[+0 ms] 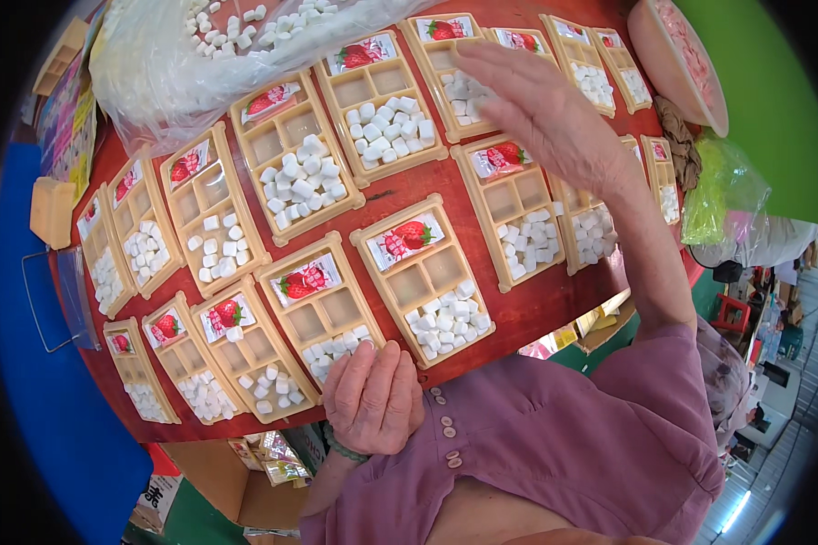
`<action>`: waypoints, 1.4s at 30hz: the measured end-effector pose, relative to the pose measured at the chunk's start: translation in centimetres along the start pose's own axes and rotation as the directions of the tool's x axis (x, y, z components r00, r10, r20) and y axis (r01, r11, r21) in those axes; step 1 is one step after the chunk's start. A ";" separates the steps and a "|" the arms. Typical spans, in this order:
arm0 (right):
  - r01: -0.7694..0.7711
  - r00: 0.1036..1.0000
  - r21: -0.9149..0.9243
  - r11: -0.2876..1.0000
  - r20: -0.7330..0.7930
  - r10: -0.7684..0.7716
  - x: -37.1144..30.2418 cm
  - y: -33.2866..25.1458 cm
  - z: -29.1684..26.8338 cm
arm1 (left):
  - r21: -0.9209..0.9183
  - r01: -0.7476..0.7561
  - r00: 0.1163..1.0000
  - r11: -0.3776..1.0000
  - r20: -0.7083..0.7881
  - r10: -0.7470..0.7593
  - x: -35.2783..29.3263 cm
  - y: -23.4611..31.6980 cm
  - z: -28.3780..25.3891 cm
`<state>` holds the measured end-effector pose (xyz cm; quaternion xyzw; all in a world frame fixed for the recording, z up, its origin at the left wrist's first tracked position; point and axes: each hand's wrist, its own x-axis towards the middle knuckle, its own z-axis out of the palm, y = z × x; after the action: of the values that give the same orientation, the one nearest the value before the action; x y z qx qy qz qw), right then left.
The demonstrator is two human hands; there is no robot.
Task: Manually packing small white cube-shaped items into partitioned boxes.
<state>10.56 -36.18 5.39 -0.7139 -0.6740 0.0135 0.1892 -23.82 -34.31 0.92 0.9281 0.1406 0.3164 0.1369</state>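
My left hand (374, 397) is at the near edge of the table, its fingers curled together at the front end of a beige compartment tray (311, 311). What those fingers hold, if anything, is hidden. Small white marshmallows (334, 352) fill that tray's near compartment, and a strawberry-printed sachet (305, 281) lies in its far one. Over the trays at the back right, my right hand (554, 113) stretches out with fingers extended, partly covering a tray (434, 56) of marshmallows. Just right of my left hand stands another filled tray (424, 280).
Several similar trays stand in two rows on the red table (400, 195). A clear plastic bag (145, 77) of loose marshmallows lies at the far left. A pink basin (680, 59) sits at the far right, near a yellow-green bag (723, 191). Below the table is an open cardboard box (223, 477).
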 end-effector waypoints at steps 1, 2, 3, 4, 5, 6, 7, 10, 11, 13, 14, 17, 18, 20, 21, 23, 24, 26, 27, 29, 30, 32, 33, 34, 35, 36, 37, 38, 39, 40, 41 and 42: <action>0.016 0.998 -0.135 0.991 0.062 -0.007 -0.5 -0.4 0.0 | -0.003 -0.002 1.000 1.000 -0.008 0.002 0.0 0.0 0.0; 0.019 0.998 -0.135 0.991 0.065 -0.010 -0.9 -0.8 0.0 | -0.003 0.003 1.000 1.000 -0.009 -0.003 0.0 0.0 0.0; 0.003 0.988 -0.187 0.982 0.152 0.026 -1.2 -1.1 -0.1 | -0.003 -0.002 1.000 1.000 -0.008 0.002 -0.1 -0.1 0.0; -0.007 0.970 -0.240 0.971 0.234 0.065 -1.4 -1.3 0.0 | -0.003 -0.006 1.000 1.000 -0.005 0.006 -0.1 -0.1 -0.1; -0.006 0.969 -0.241 0.970 0.237 0.065 -1.6 -1.2 0.0 | -0.005 -0.005 1.000 1.000 -0.007 0.005 -0.1 -0.1 -0.1; 0.005 0.963 -0.265 0.964 0.263 0.067 -1.8 -1.2 0.2 | -0.004 -0.006 1.000 1.000 -0.018 0.006 0.0 -0.1 0.0; 0.018 0.955 -0.288 0.957 0.288 0.069 -1.9 -1.2 0.3 | -0.003 -0.008 1.000 1.000 -0.028 0.007 0.0 -0.1 -0.1; 0.014 0.952 -0.262 0.965 0.298 0.067 -2.0 -1.2 0.6 | -0.014 -0.010 0.999 1.000 -0.032 0.009 0.0 -0.2 0.2; 0.016 0.952 -0.261 0.965 0.300 0.065 -2.1 -1.2 0.7 | -0.014 -0.007 0.999 1.000 -0.032 0.007 0.0 -0.2 0.2; -0.007 0.954 -0.239 0.971 0.290 0.079 -2.2 -1.2 1.0 | -0.013 -0.015 0.999 1.000 -0.048 0.014 0.0 -0.2 0.3; -0.007 0.953 -0.239 0.971 0.291 0.079 -2.3 -1.2 1.1 | -0.014 -0.014 0.999 1.000 -0.048 0.013 0.0 -0.2 0.2; 0.026 0.964 -0.282 0.959 0.261 0.050 -2.3 -1.3 1.3 | -0.022 -0.010 0.999 1.000 -0.036 0.009 0.0 -0.1 0.0; 0.024 0.959 -0.291 0.957 0.277 0.060 -2.2 -1.3 1.2 | -0.023 -0.007 0.999 1.000 -0.033 0.006 0.1 -0.1 -0.1; 0.025 0.955 -0.299 0.954 0.290 0.066 -2.3 -1.4 1.1 | -0.019 -0.005 1.000 1.000 -0.031 0.004 0.2 -0.1 -0.2; 0.011 0.960 -0.286 0.958 0.270 0.070 -2.5 -1.3 1.0 | -0.029 -0.001 1.000 1.000 -0.029 0.000 0.2 -0.1 -0.1; 0.001 0.966 -0.273 0.962 0.248 0.070 -2.7 -1.5 1.0 | -0.035 0.002 1.000 0.999 -0.030 -0.004 0.2 0.0 0.1; 0.002 0.975 -0.264 0.965 0.214 0.056 -2.7 -1.5 0.9 | -0.045 0.010 0.999 0.999 -0.032 -0.011 0.2 0.0 0.2; 0.006 0.983 -0.255 0.967 0.179 0.042 -2.7 -1.8 1.1 | -0.054 0.017 0.999 0.998 -0.036 -0.019 0.2 0.0 0.2; 0.010 0.977 -0.257 0.966 0.208 0.045 -2.5 -2.0 1.5 | -0.066 0.026 0.999 0.997 -0.033 -0.028 0.1 0.0 0.2; 0.018 0.972 -0.254 0.967 0.230 0.042 -2.4 -2.0 2.1 | -0.070 0.034 0.999 0.997 -0.031 -0.036 0.2 0.0 -0.1; 0.026 0.975 -0.241 0.970 0.222 0.029 -2.4 -1.6 2.4 | -0.105 0.028 0.999 0.994 -0.038 -0.033 0.3 0.0 -0.3; 0.033 0.974 -0.244 0.969 0.224 0.023 -2.4 -1.6 2.4 | -0.173 0.018 0.998 0.985 -0.051 -0.028 0.5 0.0 -0.6; 0.035 0.975 -0.243 0.969 0.221 0.020 -2.3 -1.7 2.4 | -0.169 0.017 0.998 0.985 -0.052 -0.026 0.4 -0.1 -0.9; 0.028 0.972 -0.262 0.965 0.234 0.035 -2.2 -1.8 2.5 | -0.186 0.017 0.997 0.982 -0.070 -0.031 0.3 -0.1 -1.2; 0.021 0.968 -0.284 0.958 0.247 0.052 -2.3 -1.9 2.4 | -0.205 0.015 0.995 0.979 -0.090 -0.034 0.2 -0.1 -1.6; 0.022 0.969 -0.286 0.958 0.243 0.051 -2.4 -2.0 2.3 | -0.203 0.012 0.995 0.979 -0.093 -0.031 0.1 0.0 -2.0; 0.016 0.974 -0.306 0.952 0.220 0.054 -2.5 -2.2 2.2 | -0.172 0.004 0.994 0.985 -0.109 -0.023 -0.1 0.1 -2.6; 0.011 0.978 -0.326 0.945 0.198 0.057 -2.5 -2.3 2.1 | -0.141 -0.001 0.992 0.990 -0.124 -0.017 -0.3 0.2 -3.0; 0.013 0.979 -0.327 0.945 0.195 0.054 -2.4 -2.8 2.0 | -0.139 -0.003 0.992 0.990 -0.128 -0.015 -0.4 0.2 -3.4; 0.008 0.984 -0.316 0.949 0.169 0.048 -2.2 -3.5 1.7 | -0.130 0.025 0.990 0.991 -0.134 -0.043 -0.7 0.0 -4.0; -0.001 0.989 -0.305 0.952 0.141 0.047 -2.1 -4.1 1.6 | -0.124 0.051 0.988 0.991 -0.140 -0.068 -0.9 -0.3 -4.5; -0.004 0.989 -0.307 0.952 0.137 0.048 -1.9 -4.7 1.9 | -0.076 0.063 0.990 0.995 -0.121 -0.072 -1.4 -0.8 -4.8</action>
<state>5.36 -37.45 4.56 -0.7406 -0.6703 -0.0374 0.0275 -28.02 -33.28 3.55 0.8958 0.1685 0.3736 0.1719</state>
